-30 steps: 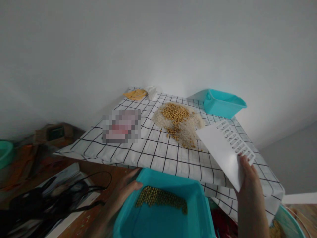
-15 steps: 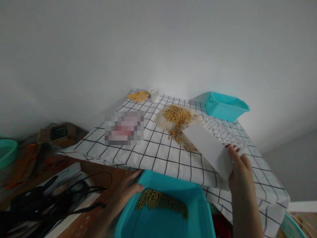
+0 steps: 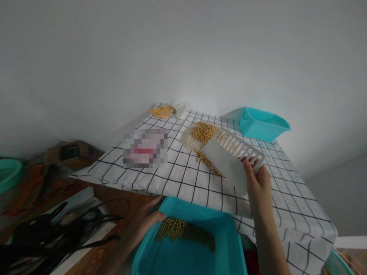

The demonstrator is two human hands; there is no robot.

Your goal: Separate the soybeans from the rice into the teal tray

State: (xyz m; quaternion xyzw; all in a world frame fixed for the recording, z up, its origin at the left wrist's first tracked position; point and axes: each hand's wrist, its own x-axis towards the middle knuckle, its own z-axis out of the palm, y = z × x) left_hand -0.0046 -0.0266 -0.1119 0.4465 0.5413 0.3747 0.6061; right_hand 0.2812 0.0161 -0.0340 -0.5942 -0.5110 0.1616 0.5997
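My right hand [image 3: 259, 181] grips a white plastic board [image 3: 229, 164] by its slotted edge and holds it tilted above the checked tablecloth [image 3: 172, 183]. Behind the board lies a heap of yellow soybeans [image 3: 202, 131] on pale grains that look like rice [image 3: 189, 140]; the board hides part of both. Below the table's front edge, my left hand [image 3: 145, 221] has its thumb over the left rim of a teal plastic bin [image 3: 197, 208], fingers outside. A band of beans [image 3: 180, 230] lies on the bin's floor, mostly along its far side.
A second teal bin [image 3: 259, 124] stands at the back right by the wall. Yellow cloth-like material [image 3: 162, 111] and a white crumpled item [image 3: 179, 110] lie at the back left. A blurred-out item [image 3: 145, 149] rests nearer. Dark cables [image 3: 94, 219] lie lower left.
My right hand has carried the white slotted board leftward and slightly upward, so it now covers more of the soybeans. My left hand stays on the bin's rim.
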